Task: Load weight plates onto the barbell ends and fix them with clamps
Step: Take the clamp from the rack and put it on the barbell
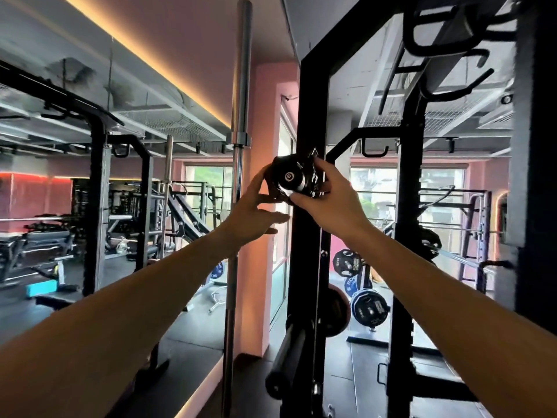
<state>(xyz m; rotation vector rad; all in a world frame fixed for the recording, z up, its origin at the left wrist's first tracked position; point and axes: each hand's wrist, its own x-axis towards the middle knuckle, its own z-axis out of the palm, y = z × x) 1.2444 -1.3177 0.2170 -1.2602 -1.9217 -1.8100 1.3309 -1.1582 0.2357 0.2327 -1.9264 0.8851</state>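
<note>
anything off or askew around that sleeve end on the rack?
Nothing damaged or spilled. Both the left hand and right hand are at a black sleeve end with a clamp on it. No weight plate shows there.

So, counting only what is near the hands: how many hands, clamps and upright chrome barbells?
hands: 2, left hand and right hand
black clamp: 1 visible; cannot tell if more are stacked
upright chrome barbell: 1
Total: 4
</note>
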